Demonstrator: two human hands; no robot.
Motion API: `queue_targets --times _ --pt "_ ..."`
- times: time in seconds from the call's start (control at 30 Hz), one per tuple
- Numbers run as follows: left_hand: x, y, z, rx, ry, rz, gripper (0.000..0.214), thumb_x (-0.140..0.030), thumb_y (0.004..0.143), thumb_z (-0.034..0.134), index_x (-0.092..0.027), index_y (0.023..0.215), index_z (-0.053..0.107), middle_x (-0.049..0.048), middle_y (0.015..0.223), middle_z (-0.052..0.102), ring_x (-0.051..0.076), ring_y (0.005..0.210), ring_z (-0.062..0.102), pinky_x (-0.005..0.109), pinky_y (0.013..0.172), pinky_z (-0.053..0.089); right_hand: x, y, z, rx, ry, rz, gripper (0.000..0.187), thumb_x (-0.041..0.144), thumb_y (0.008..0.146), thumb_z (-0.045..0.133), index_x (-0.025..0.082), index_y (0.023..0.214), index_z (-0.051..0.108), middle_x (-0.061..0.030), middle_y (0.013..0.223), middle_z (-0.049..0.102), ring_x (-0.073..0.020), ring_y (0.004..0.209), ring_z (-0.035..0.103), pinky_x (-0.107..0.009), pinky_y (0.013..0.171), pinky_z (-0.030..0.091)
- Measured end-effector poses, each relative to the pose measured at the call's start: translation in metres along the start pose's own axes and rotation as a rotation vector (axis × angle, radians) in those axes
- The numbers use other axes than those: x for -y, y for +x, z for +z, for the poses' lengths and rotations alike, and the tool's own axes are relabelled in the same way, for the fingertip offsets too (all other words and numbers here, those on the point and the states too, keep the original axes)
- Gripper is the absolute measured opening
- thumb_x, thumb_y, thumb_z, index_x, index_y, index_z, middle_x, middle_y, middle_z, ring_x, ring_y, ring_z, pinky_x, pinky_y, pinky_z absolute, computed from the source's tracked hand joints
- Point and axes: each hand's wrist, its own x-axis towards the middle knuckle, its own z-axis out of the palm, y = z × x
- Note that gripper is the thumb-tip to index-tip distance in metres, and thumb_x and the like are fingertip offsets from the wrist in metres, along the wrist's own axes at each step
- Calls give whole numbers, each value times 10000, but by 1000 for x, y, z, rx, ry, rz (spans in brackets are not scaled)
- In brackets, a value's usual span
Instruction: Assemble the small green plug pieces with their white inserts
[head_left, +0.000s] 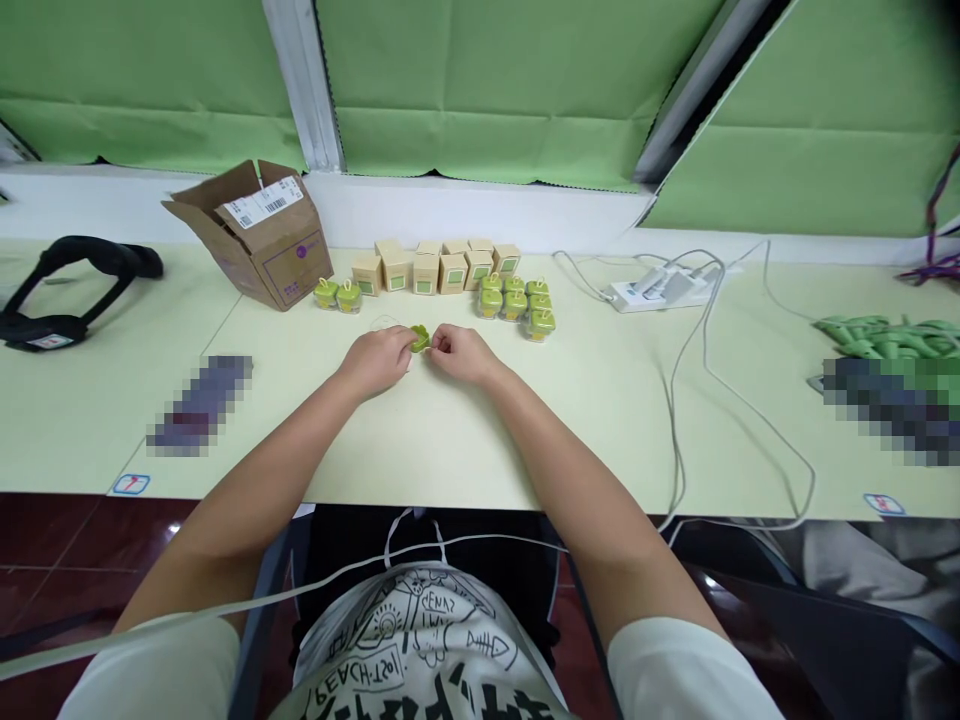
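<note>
Past the printed shirt [420,640], the left hand [379,358] and right hand [459,353] meet fingertip to fingertip, both pinched on a small green charm [420,339] between them, seemingly light, rigid and best held by its edges.

You've got a small green piece [420,338] pinched between both hands, left hand [379,358] and right hand [459,354], fingertips meeting on it from either side. It's bright green, lobed and mostly covered by your fingers, so its exact shape is unclear. It sits just above the pale tabletop, mid-table, in front of the row of tan boxes.
</note>
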Motion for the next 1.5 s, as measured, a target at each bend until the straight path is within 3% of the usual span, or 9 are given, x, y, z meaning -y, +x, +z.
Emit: queue_targets --times 0.2,0.4,0.53,0.77,0.9,1.07,1.23,1.4,1.5 --pt "3 2 3 -31 -56 68 318 -206 1007 452 -184 1097 756 95 1096 771 273 1048 699 391 906 545 -3 1 1 -9 -5 -15 65 265 886 685 203 881 667 -6 784 723 -158 704 588 -269 690 397" --pt "4 2 6 -13 -105 104 320 -215 993 449 -173 1087 752 107 1073 759 277 1039 687 402 932 542 -7 1 3 -26 45 -35 75 265 867 683 210 841 638 11 746 691 -149 687 576 -267 684 402" --pt "2 3 5 -4 -135 75 304 -230 982 473 -168 1111 741 112 1077 757 280 1032 693 397 931 539 -14 5 4 -43 189 -16 56 260 854 666 212 858 637 25 727 673 -146 688 590 -261 686 429" --pt "2 2 4 19 -165 78 309 -355 1027 496 -176 1083 741 104 1019 750 275 973 685 396 889 535 -24 13 6 -38 373 55 341 324 883 677 182 1193 687 22 712 719 -154 651 639 -273 696 490" --pt "0 1 3 26 -186 126 330 -360 1029 492 -167 1151 731 112 1082 748 281 1034 685 406 930 536 -18 9 6 -70 230 30 347 354 918 674 153 1193 740 0 696 722 -167 686 654 -284 724 494" --pt "-3 -1 5 51 -208 172 300 -338 997 555 -185 1203 710 115 1194 734 288 1119 682 421 998 545 -8 4 6 -210 45 61 213 292 922 653 169 1014 800 -24 746 746 -169 711 655 -288 751 478" --pt "-4 -4 8 48 -254 209 350 -299 993 565 -206 1318 659 111 1374 680 282 1250 657 430 1078 542 -9 4 3 -249 -52 93 190 249 911 627 195 906 809 -43 786 768 -184 726 653 -294 754 469" --pt "-6 -4 5 -64 -232 179 479 -337 1004 583 -211 1465 553 119 1524 579 292 1392 576 453 1172 492 -6 1 -5 -324 -91 53 220 262 936 588 191 952 796 -38 777 753 -184 706 632 -293 734 443" --pt "-6 -3 4 -140 -239 118 591 -353 985 624 -190 1534 477 145 1552 551 312 1435 536 482 1220 449 1 -3 -10 -388 -64 -44 257 297 972 551 182 988 781 -42 775 737 -183 707 632 -294 742 444"
